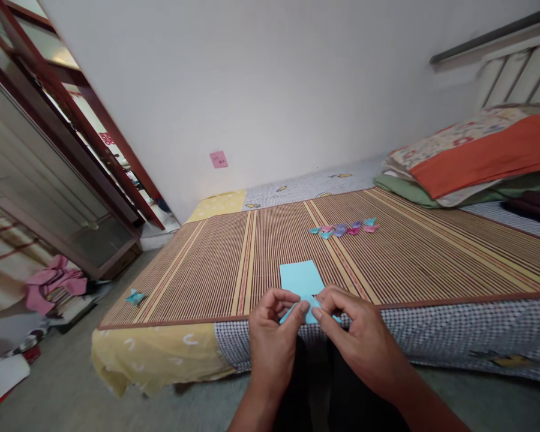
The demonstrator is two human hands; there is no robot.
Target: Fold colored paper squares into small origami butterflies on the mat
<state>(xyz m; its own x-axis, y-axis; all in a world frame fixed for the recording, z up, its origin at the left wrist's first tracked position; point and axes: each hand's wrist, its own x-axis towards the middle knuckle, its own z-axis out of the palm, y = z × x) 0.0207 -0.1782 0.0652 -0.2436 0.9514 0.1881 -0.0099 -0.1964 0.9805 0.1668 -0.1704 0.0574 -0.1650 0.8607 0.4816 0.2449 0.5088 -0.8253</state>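
Between my two hands is a small folded piece of light blue paper (pixel 310 313), held just in front of the mat's near edge. My left hand (pixel 276 330) pinches its left side between thumb and fingers. On the right side, my right hand (pixel 353 324) grips it with the thumb and fingertips. Just beyond my fingers a flat light blue sheet (pixel 300 276) lies on the striped mat (pixel 216 258). Farther back sits a cluster of small folded papers (pixel 341 230) in blue, pink and purple. One blue folded paper (pixel 135 296) rests near the mat's left corner.
Folded bedding with an orange cover (pixel 486 156) is piled at the back right. A pink note (pixel 218 159) is stuck on the wall. Pink cloth (pixel 56 282) lies at the far left near a cabinet door (pixel 40 162). The bed's front edge crosses beneath my hands.
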